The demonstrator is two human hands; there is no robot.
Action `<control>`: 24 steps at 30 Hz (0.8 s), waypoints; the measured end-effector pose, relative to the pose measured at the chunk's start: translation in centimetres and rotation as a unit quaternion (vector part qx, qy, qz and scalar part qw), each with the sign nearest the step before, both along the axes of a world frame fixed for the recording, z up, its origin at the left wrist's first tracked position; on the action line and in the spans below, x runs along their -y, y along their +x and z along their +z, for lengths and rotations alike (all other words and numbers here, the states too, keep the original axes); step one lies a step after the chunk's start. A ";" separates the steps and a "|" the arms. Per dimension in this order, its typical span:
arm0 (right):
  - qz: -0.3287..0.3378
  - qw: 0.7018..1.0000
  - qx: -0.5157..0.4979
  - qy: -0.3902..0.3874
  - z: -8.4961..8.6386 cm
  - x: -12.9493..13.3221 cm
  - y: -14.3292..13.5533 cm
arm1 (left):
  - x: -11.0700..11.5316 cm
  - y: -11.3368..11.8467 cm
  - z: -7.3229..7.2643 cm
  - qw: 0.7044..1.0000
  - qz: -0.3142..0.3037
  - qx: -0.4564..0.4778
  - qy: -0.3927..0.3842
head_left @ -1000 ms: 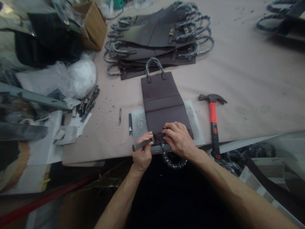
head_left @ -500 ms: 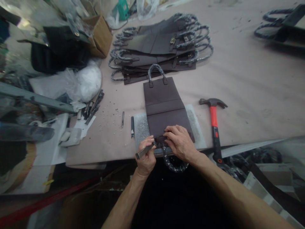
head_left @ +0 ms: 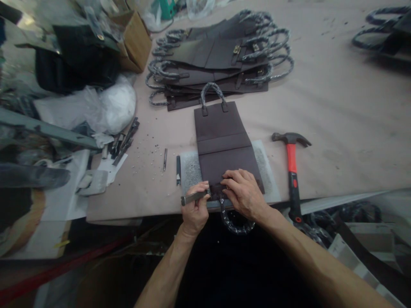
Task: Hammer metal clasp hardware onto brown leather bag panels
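Note:
A dark brown bag panel [head_left: 221, 128] lies over a pale slab [head_left: 190, 167] at the table's front edge. Its far wrapped handle [head_left: 213, 87] points away from me, and its near wrapped handle [head_left: 237, 229] hangs over the edge. My left hand [head_left: 195, 209] is closed round a metal rod-like tool [head_left: 192, 197], whose inner end is at the panel's lower left part. The fingers of my right hand [head_left: 244, 190] are bent and pressed together on the panel's near edge by the handle base; the small part under the fingertips is mostly hidden.
A claw hammer [head_left: 291, 171] with a red and black handle lies at the right. Stacked brown panels [head_left: 212, 55] are behind. Left are a punch [head_left: 165, 159], a black cutter [head_left: 178, 170], loose tools [head_left: 126, 139] and plastic bags [head_left: 118, 105]. Another bag [head_left: 400, 38] sits far right.
The tool in my left hand has tilted closer to level, its outer end moving slightly left and away from me. My right hand has hardly moved. The view has shifted a little.

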State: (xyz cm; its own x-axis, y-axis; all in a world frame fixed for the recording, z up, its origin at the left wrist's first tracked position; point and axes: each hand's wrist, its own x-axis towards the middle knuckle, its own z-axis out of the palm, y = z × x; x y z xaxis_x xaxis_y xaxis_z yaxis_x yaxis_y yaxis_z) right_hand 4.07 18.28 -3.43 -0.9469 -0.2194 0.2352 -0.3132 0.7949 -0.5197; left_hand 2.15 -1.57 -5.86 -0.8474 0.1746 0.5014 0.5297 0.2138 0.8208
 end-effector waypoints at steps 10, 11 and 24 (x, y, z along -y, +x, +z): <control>-0.001 1.000 0.005 0.000 0.2 -0.1 0.0 | -0.1 -0.7 0.8 0.997 -0.023 -0.057 -0.039; -0.001 1.000 0.004 0.000 0.2 -0.1 0.0 | -0.1 -0.8 0.8 0.997 -0.024 -0.060 -0.042; -0.002 0.995 -0.023 -0.095 0.5 -0.2 0.4 | -0.3 -1.4 1.5 0.994 -0.034 -0.046 -0.097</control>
